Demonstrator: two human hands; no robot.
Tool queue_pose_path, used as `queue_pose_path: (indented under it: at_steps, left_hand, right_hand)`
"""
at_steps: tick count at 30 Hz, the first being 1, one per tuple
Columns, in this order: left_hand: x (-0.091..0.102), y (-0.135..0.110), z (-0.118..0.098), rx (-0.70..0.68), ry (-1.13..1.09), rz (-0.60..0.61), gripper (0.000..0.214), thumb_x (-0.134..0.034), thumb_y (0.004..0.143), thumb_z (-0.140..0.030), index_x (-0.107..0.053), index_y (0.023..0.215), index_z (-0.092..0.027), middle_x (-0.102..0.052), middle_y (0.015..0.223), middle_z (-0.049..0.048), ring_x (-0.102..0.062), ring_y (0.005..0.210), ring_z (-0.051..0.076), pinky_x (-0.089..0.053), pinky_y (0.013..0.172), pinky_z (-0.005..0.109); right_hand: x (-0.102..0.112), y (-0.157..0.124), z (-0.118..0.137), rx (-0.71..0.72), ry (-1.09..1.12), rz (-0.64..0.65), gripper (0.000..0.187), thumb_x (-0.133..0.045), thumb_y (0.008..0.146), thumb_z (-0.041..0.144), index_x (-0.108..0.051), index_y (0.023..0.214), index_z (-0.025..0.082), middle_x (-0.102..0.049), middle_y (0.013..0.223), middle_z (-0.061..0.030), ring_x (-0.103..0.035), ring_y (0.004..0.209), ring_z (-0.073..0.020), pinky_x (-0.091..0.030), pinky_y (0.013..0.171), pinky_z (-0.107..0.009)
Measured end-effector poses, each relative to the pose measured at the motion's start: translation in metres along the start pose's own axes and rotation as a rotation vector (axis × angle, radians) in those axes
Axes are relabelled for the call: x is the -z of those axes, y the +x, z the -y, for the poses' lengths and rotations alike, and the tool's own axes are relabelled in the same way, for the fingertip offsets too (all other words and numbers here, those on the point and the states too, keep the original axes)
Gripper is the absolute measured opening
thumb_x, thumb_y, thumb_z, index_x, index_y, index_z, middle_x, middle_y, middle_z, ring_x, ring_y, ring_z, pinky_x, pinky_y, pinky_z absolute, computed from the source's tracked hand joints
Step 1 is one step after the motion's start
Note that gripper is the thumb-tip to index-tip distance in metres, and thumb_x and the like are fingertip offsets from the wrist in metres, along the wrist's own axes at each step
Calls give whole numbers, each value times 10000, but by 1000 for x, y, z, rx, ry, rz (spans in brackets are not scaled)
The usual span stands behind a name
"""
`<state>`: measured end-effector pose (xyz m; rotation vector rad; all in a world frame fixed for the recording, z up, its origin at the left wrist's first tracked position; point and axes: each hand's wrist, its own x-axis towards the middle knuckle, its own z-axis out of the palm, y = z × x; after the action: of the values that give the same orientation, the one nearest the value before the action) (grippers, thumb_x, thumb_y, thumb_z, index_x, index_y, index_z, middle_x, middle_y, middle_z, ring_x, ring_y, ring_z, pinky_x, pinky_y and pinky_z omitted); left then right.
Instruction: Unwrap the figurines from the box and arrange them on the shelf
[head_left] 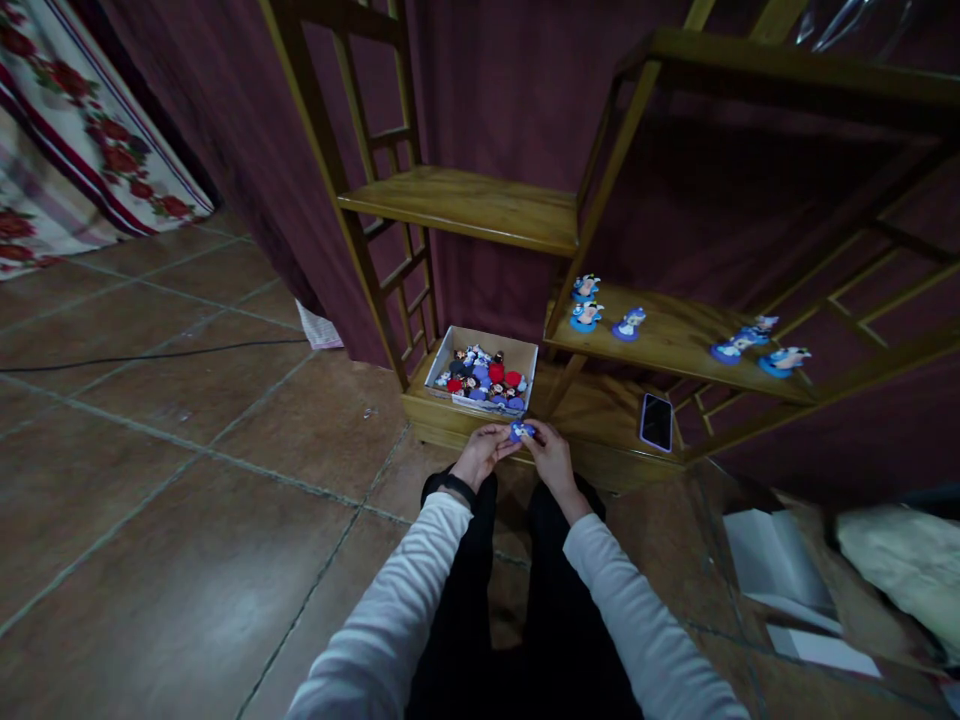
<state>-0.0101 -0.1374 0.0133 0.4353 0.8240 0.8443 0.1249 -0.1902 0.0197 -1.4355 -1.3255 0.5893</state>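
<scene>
Figurine (522,431), blue, centre frame, pinched jointly by left hand (484,452) and right hand (551,455) just below the box (491,340); several shelved figurines (586,315) stand on the shelf (675,345), box apparently mostly full, so most seemingly remain.

Low in the shelf unit (352,230), on its bottom board (592,440): a box (453,352) with loose figurines (484,378) in it. Right of the box, well apart on the same board: a phone (657,421). Above the phone, on a middle shelf (675,345): standing figures (586,314) at the left end, more near the right end. Just before the box, left hand (484,452) and right hand (553,456) close together, gripping a small figurine (522,432) between them. Far left on the floor (187,520), a cable (150,355); far right, paper sheets (772,565).
</scene>
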Motion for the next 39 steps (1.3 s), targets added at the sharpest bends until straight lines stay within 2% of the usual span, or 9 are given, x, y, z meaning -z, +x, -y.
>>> queue_pose_path:
  at_steps: [8,12,18,21,24,26,30,35,39]
  left_hand:
    - [2,7,1,16,-1,-23,96,-703,671,-76,-608,657,-76,-649,646,78,-644,631,154,-533,774,372]
    - [0,8,0,15,20,-44,88,-663,704,-56,-598,652,-84,-642,618,63,-633,597,135,-547,738,342]
    - [-5,6,1,16,24,-53,87,-688,703,-124,-614,682,-84,-662,657,77,-635,596,130,-554,687,289]
    - [-5,5,0,27,10,-56,78,-688,701,-113,-616,694,-85,-666,666,77,-638,590,126,-555,675,271]
    - [-5,3,-4,57,-64,-59,32,-648,741,-111,-619,737,-98,-677,709,81,-657,651,138,-556,706,269]
    - [-5,1,-8,61,-123,-73,10,-611,771,-104,-615,762,-107,-679,726,79,-665,695,148,-557,729,277]
    - [-7,-5,-9,81,-176,-63,64,-558,801,-77,-610,829,-102,-682,758,92,-672,742,166,-565,723,289]
    - [-9,-11,-9,113,-164,-15,89,-548,810,-90,-607,876,-96,-683,791,109,-675,761,182,-566,727,310]
    - [-10,-16,-11,186,-96,50,111,-570,806,-145,-606,886,-77,-679,848,140,-670,821,202,-546,774,326]
  right_hand:
    - [2,1,2,7,-55,2,262,-599,743,258,-666,996,259,-665,974,-41,-604,895,-210,-459,824,-320]
    - [0,2,1,26,-102,35,281,-557,769,235,-644,1036,260,-650,1016,-43,-597,931,-207,-450,844,-318]
    - [-8,4,0,29,-80,-10,297,-537,768,207,-640,1043,253,-651,997,-45,-610,906,-194,-468,831,-313]
    - [-10,3,-1,31,-1,-14,357,-547,750,202,-617,1094,264,-656,1003,-35,-619,889,-183,-484,819,-314]
    - [-11,1,-3,-2,107,-90,432,-572,724,224,-580,1154,264,-665,996,-30,-626,855,-173,-502,795,-322]
    - [-11,1,-6,-24,147,-134,387,-581,718,248,-613,1105,245,-671,997,-38,-630,853,-172,-503,800,-331]
    - [-11,1,-8,-37,233,-82,286,-589,722,282,-668,989,220,-700,954,-38,-646,863,-185,-493,836,-373]
    - [-10,3,-5,-140,352,-75,273,-629,686,310,-689,937,221,-713,933,-31,-655,871,-193,-488,847,-393]
    - [-8,6,-4,-200,434,-112,292,-671,631,348,-703,882,204,-720,888,-36,-657,832,-200,-508,792,-383]
